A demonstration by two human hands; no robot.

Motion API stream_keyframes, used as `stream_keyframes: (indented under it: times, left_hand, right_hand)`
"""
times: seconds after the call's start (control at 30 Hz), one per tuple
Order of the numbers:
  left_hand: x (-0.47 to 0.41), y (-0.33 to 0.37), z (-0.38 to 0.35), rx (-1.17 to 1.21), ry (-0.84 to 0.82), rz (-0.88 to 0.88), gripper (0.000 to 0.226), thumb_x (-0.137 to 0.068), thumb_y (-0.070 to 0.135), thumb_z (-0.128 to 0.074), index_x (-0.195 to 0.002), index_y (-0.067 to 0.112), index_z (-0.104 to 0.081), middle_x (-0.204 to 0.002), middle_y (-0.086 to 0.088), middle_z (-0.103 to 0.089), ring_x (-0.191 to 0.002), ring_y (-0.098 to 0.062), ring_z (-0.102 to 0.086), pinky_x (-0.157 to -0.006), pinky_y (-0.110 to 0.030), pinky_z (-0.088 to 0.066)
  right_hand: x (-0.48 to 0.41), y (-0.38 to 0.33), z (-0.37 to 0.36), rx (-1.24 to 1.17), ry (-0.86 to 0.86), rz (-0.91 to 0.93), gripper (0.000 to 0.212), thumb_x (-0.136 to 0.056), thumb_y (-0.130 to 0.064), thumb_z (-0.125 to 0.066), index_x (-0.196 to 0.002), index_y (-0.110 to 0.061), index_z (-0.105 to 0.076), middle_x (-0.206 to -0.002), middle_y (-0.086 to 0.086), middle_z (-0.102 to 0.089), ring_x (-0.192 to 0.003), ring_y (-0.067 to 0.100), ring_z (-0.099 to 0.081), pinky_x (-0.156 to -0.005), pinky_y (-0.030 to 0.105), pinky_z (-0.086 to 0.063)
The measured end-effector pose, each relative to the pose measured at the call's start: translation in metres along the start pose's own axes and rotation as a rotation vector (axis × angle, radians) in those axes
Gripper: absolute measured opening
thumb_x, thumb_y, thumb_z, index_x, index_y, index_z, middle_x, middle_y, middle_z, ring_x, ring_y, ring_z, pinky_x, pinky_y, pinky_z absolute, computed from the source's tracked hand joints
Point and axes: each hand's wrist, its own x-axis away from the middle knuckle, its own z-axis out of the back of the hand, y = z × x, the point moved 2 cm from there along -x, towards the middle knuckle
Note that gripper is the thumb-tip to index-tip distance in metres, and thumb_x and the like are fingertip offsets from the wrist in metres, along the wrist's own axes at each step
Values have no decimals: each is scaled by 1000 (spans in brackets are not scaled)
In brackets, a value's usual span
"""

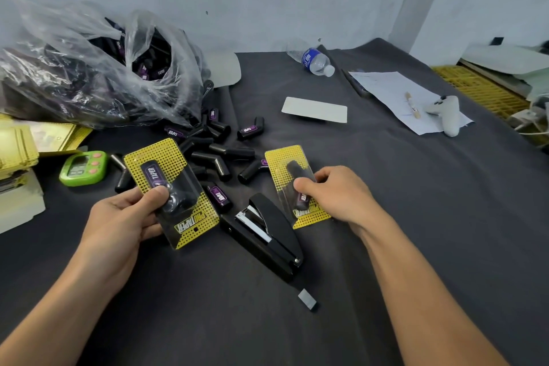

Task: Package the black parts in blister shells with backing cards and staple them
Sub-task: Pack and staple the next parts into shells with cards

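My left hand [124, 217] grips a yellow-and-black blister pack [166, 163] with a black part inside its clear shell, thumb on top. My right hand [335, 193] pinches a second blister pack [285, 163], also holding a black part, low over the dark cloth. Between the two packs lies a black stapler [267, 235]. Several loose black parts [219, 154] lie scattered behind it.
A clear plastic bag [98, 68] of more black parts sits at the back left. Yellow backing cards [17, 140] are stacked at the left edge beside a green timer [83, 168]. A white card [315, 110], water bottle [315, 61], paper sheet [395, 92] and staple strip [307, 298] also lie about.
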Motion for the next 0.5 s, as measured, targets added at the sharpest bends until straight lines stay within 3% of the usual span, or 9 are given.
stream_keyframes:
  times: [0.1, 0.2, 0.27, 0.37, 0.5]
  left_hand:
    - [1, 1, -1, 6, 2, -3, 23, -78, 30, -72, -97, 24, -84, -103, -12, -80, -86, -26, -79, -61, -27, -62]
    - [2, 1, -1, 9, 1, -2, 23, -78, 30, -72, -98, 26, -84, -103, -12, -80, -87, -26, -79, -61, -27, -62]
    - [2, 2, -1, 12, 4, 2, 23, -78, 29, -72, -97, 24, -84, -103, -12, -80, -87, -27, -79, -61, -27, -62]
    - [4, 3, -1, 12, 7, 4, 23, -78, 29, -73, -97, 23, -84, -104, -13, -80, -88, -27, -79, -61, -27, -62]
    - [5, 5, -2, 8, -2, 8, 24, -77, 29, -72, -99, 27, -83, -104, -13, -80, -89, -27, -79, -62, -27, -62]
  right_hand:
    - [2, 0, -2, -403, -60, 45, 17, -84, -33, -81, -88, -19, -72, -84, -3, -78, -80, 18, -74, -70, 34, -55]
    - [6, -4, 4, -745, -131, 211, 19, -82, -9, -80, -94, -20, -70, -97, 3, -80, -82, 19, -76, -67, 30, -57]
    - [10, -9, 7, -848, -138, 300, 26, -74, -5, -78, -93, -21, -74, -100, 6, -79, -83, 19, -74, -65, 29, -57]
    - [13, -12, 11, -955, -194, 335, 32, -71, -3, -76, -101, -15, -79, -102, 8, -77, -92, 20, -72, -76, 28, -57]
    - [18, -12, 18, -888, -300, 298, 38, -67, -7, -72, -104, -9, -81, -103, 18, -78, -90, 28, -74, -80, 32, -60]
